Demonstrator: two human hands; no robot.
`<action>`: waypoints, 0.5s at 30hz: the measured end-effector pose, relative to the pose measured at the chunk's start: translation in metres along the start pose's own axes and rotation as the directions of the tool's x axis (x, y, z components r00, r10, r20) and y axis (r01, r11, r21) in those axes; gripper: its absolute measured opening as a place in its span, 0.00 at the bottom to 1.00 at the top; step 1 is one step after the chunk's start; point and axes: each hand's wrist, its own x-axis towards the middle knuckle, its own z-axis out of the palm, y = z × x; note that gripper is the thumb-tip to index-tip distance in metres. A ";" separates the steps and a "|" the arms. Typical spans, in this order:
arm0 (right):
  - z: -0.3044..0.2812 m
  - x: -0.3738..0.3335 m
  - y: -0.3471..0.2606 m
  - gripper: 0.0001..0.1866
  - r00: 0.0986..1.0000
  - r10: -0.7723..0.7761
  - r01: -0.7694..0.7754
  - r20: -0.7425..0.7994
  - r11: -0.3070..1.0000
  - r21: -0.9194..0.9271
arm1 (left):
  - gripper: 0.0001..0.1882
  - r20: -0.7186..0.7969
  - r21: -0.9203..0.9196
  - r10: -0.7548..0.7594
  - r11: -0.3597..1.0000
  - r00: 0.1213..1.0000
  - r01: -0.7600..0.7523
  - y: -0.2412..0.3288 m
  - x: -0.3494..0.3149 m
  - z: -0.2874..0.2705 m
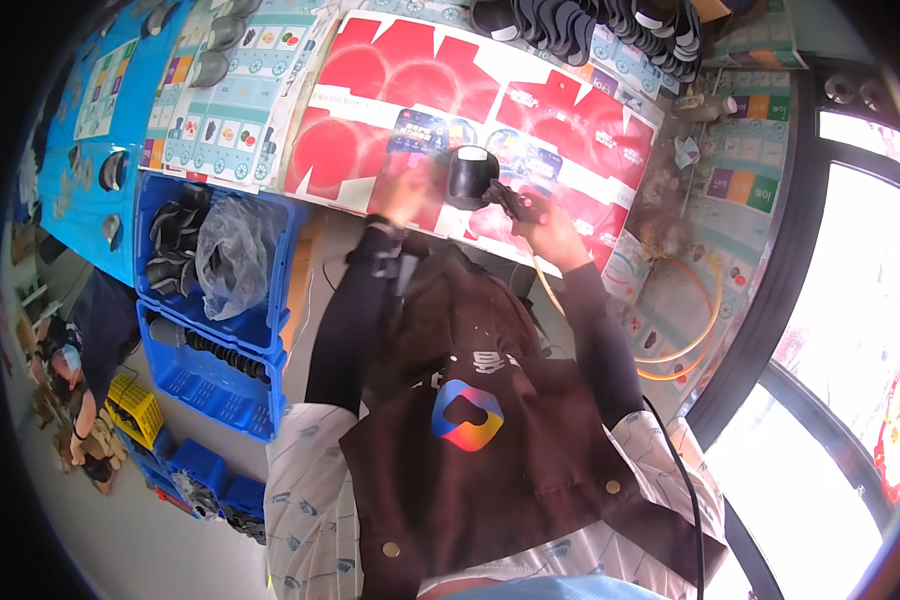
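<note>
On the red-and-white printed sheet (355,75) stands a glossy black cup-like piece (467,180) with a pale patch at its top. My right hand (555,232) is closed around a dark gun-like tool (515,205), whose tip comes up against or very near the black piece. An orange hose (544,283) runs down from beside that hand. My left hand (407,197) is just left of the black piece, at the near part of the sheet. Motion smears its fingers, so its grip does not show.
Dark curved pieces (550,30) lie in rows at the table's far edge. Blue crates (280,365) with black parts and a clear bag (235,258) stand at left. The orange hose loops at right beside a window frame (770,290). Another person (95,330) bends at far left.
</note>
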 end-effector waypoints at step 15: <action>0.002 0.027 0.002 0.13 0.986 -0.005 -0.018 -0.168 0.990 -0.137 | 0.17 -0.027 -0.184 -0.049 0.982 0.998 0.043 0.020 0.027 0.059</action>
